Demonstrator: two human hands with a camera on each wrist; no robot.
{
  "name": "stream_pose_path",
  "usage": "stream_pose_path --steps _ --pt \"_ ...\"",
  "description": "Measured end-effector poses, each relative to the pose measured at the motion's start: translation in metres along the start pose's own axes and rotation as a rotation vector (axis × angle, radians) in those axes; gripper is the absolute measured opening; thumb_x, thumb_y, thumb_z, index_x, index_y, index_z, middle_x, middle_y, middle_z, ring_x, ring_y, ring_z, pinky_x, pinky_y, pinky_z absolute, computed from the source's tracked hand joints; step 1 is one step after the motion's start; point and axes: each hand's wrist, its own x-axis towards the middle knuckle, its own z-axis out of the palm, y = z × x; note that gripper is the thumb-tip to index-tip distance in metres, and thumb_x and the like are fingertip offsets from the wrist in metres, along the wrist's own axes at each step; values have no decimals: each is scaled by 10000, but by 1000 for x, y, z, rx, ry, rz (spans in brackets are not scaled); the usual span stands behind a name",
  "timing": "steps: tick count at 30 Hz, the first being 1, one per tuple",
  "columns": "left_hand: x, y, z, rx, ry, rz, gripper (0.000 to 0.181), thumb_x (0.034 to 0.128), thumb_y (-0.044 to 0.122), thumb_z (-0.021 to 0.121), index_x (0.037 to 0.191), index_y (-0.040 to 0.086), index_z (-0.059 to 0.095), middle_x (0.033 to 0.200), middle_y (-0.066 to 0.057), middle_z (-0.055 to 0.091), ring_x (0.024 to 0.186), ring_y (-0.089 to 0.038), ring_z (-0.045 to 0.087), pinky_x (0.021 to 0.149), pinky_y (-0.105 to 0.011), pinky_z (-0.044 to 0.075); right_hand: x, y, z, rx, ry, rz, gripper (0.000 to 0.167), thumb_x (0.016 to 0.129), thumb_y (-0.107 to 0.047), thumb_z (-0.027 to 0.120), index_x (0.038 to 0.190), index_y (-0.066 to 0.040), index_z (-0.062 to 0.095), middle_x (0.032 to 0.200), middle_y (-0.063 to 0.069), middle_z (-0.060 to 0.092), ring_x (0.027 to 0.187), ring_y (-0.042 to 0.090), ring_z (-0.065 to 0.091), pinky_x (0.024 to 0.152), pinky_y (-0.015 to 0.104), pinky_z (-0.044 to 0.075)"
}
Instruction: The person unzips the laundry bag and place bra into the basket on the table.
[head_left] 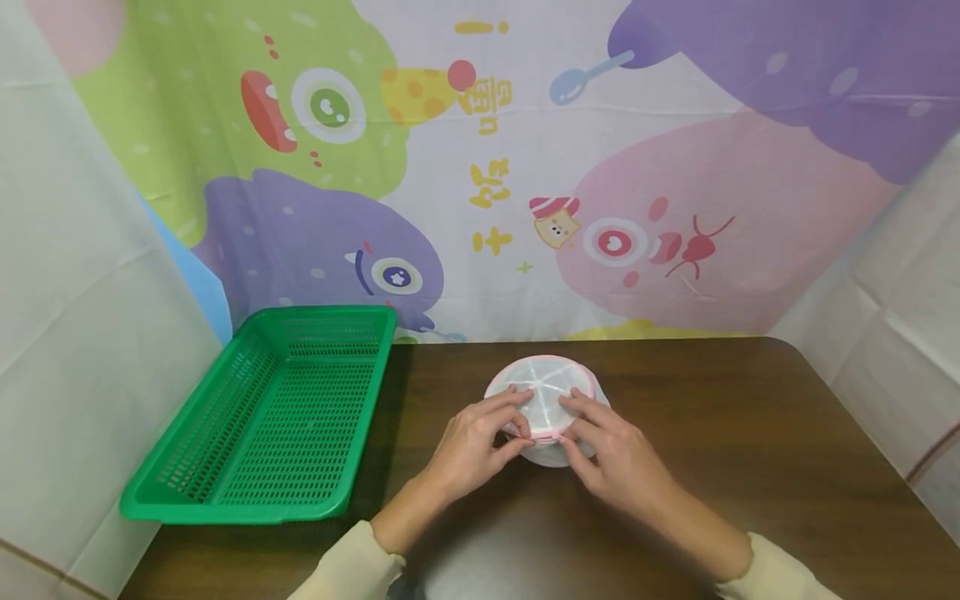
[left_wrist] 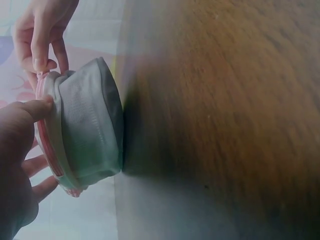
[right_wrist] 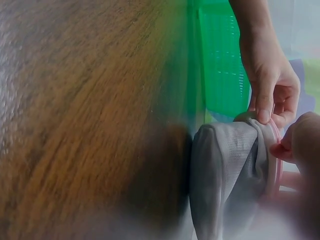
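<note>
A round white mesh laundry bag (head_left: pixel 542 373) with a pink zip around its top stands upright on the brown table. At the bag's near edge, my left hand (head_left: pixel 474 435) pinches the zip rim between thumb and forefinger, its other fingers on the mesh lid. Close beside it, my right hand (head_left: pixel 621 460) pinches the same rim at what looks like the zip pull, fingers spread over the lid. The soft mesh side wall (left_wrist: pixel 85 125) shows in the left wrist view; creases run down the wall in the right wrist view. What is inside the bag cannot be seen.
A green plastic basket (head_left: pixel 358 433) with slotted walls stands at the left of the brown table (head_left: pixel 720 417). A cartoon-printed cloth (head_left: pixel 480 292) hangs behind the table's far edge. Pale cloth walls stand at both sides.
</note>
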Motion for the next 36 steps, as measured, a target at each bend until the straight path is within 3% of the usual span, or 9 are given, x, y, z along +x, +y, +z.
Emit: stream_pose_path --steps 14,23,36 --pt "4 9 4 -17 0 5 199 896 203 968 926 150 779 1475 -91 787 1433 -342 727 1104 -501 648 1 -5 3 0 6 -10 132 829 -18 901 897 -64 797 1286 173 820 1260 405 800 884 510 699" --pt "1 6 2 9 3 33 174 911 161 952 918 154 777 1468 -89 790 1429 -337 730 1055 -495 668 -2 -1 2 11 -2 -14 162 824 -14 922 888 -78 788 1298 169 815 1266 418 798 898 531 699" --pt "-3 3 -1 16 18 19 187 890 171 971 915 152 786 1469 -93 789 1411 -347 740 1074 -492 661 0 -2 0 17 -1 -11 204 832 -5 906 828 -88 720 1280 179 816 1266 439 793 902 543 696"
